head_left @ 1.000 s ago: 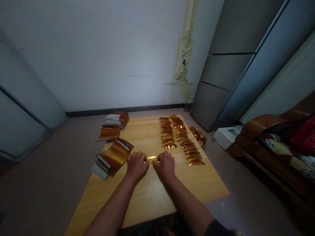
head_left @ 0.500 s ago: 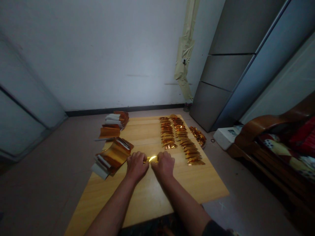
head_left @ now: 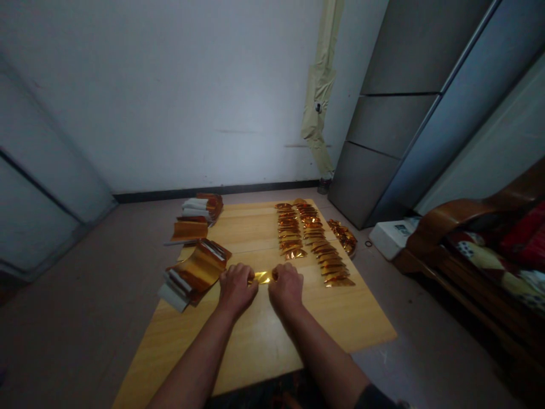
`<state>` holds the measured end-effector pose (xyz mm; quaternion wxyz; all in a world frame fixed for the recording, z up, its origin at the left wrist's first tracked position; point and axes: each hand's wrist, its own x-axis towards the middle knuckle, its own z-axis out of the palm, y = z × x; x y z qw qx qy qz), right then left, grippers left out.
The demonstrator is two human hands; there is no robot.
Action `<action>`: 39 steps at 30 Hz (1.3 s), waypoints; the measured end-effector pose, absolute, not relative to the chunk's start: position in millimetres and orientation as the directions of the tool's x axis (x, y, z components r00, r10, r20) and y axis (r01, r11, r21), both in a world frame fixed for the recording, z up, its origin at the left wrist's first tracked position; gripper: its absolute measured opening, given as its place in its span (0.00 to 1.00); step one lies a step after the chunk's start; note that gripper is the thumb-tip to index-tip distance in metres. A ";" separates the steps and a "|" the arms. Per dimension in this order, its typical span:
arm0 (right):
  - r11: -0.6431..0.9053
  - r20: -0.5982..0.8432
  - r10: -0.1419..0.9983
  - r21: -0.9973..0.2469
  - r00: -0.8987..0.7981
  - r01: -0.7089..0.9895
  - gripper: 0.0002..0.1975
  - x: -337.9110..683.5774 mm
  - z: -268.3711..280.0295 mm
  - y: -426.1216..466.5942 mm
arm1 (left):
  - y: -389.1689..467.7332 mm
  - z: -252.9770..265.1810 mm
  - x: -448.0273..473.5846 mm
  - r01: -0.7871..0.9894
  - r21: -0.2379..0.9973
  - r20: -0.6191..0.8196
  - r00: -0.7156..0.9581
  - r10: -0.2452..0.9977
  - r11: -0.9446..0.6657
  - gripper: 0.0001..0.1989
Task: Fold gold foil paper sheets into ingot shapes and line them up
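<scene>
The left hand point(head_left: 237, 283) and the right hand point(head_left: 288, 284) are holding a gold foil strip point(head_left: 263, 277) between them, over the middle of the wooden bench point(head_left: 255, 355). The strip's long axis is running left to right, roughly parallel to the bench's far edge; one end is pointing left into the left hand, the other right into the right hand. Both ends are hiding inside the grips, so its full length is not showing. The fingers of each hand are curling closed around their own end, leaving the shiny middle showing between them.

Just left of the left hand, a curved stack of gold sheets point(head_left: 202, 266) is lying aslant, its length running from near left to far right. On the far right, a left row of folded foil pieces point(head_left: 290, 232) and a right row of folded foil pieces point(head_left: 322, 248) are stretching from far to near, most pieces lying crosswise, the right row veering rightward at its near end.
</scene>
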<state>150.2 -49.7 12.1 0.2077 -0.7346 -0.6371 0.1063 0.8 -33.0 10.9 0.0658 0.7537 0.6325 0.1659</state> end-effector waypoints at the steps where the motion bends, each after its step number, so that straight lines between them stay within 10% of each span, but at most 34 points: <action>1: -0.102 0.110 0.980 -0.451 0.168 0.887 0.08 151.2 11.6 -49.2 | -33.0 10.9 0.8 0.931 0.311 0.169 0.144 0.975 -0.192 0.04; 10: -0.110 0.104 0.974 -0.567 0.204 0.816 0.18 166.5 8.0 -48.2 | -33.9 11.8 1.5 0.929 0.324 0.167 0.128 0.978 -0.177 0.03; 17: 0.161 0.247 0.969 -0.595 -0.011 0.787 0.13 155.1 13.6 -47.3 | -33.1 10.1 0.7 0.928 0.320 0.171 0.141 0.975 -0.191 0.05; 39: -0.100 -0.046 0.995 -0.358 0.089 0.928 0.12 135.2 26.3 -37.5 | -31.4 7.8 -2.5 0.918 0.349 0.167 0.138 0.976 -0.190 0.04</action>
